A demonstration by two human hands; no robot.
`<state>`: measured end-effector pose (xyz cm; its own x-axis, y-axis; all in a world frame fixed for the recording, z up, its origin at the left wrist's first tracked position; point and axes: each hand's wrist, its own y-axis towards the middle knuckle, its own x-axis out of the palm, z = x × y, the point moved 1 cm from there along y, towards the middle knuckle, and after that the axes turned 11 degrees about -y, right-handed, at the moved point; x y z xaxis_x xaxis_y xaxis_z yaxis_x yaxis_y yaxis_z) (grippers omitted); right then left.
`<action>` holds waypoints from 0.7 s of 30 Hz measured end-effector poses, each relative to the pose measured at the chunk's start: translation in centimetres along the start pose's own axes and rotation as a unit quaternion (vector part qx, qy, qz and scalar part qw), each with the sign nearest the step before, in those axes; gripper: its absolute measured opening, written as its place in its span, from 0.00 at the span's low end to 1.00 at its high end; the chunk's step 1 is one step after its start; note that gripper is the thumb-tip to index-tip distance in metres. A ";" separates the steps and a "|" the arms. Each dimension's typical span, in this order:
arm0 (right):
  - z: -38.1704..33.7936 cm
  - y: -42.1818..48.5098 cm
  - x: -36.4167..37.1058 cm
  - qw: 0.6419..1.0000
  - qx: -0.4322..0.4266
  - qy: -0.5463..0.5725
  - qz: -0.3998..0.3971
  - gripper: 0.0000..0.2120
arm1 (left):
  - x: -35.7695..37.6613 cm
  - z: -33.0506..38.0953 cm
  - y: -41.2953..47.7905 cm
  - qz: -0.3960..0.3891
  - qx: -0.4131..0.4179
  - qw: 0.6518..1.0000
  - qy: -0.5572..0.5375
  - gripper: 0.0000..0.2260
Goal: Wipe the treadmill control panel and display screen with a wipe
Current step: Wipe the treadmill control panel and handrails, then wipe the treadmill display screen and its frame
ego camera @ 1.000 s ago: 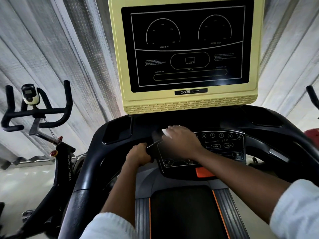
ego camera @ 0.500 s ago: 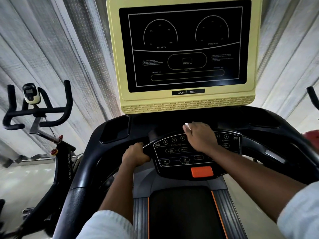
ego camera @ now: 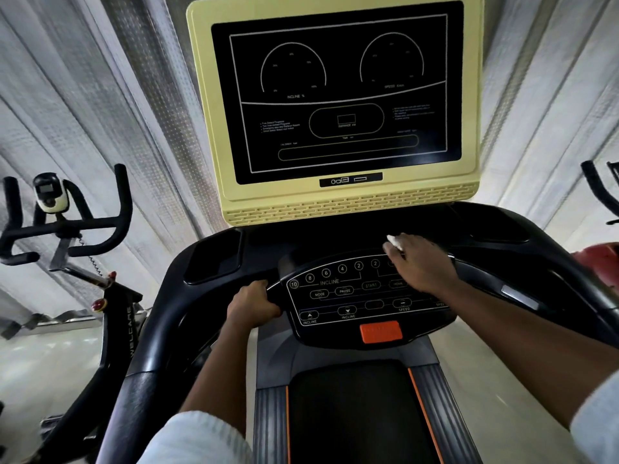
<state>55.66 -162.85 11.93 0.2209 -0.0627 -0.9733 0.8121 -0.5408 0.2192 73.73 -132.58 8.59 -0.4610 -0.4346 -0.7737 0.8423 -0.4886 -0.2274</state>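
Wiping of the control panel (ego camera: 345,296), seen from the head camera. The right hand (ego camera: 418,266) lies palm-down over the panel's 1 o'clock corner. Its fingers are extended and close together over the wipe (ego camera: 393,241), whose white edge shows just past the fingertips. Flat fingers likely spread the pressure across the cloth. Whether the thumb also pinches the wipe from beneath cannot be told. The left hand (ego camera: 253,304) is curled tightly round the handgrip (ego camera: 273,286) at the panel's 9 o'clock edge, probably to brace the body while the other arm reaches across. The display screen (ego camera: 345,95) stands at 12 o'clock above the panel, well apart from the wipe and apparently yet to be wiped. An orange stop key (ego camera: 381,331) sits at the panel's 6 o'clock. An exercise bike (ego camera: 67,229) stands at 9 o'clock in the view.
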 end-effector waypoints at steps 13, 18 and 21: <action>-0.7 3.5 -4.2 0.980 -0.021 0.188 0.066 0.13 | -5.0 5.9 0.9 -0.099 0.006 0.992 -0.079 0.18; -6.0 9.3 -9.5 0.948 0.020 0.313 0.061 0.16 | -10.3 9.7 1.8 0.032 0.083 0.988 -0.129 0.23; -9.2 12.5 -12.6 0.935 -0.004 0.346 0.070 0.15 | -14.3 11.7 2.5 0.083 0.121 0.979 -0.138 0.16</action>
<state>68.01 -161.14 27.57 0.6205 0.4272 -0.6576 0.7522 -0.5612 0.3452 79.16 -136.45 26.00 -0.4098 -0.6950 -0.5909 0.8363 -0.5449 0.0610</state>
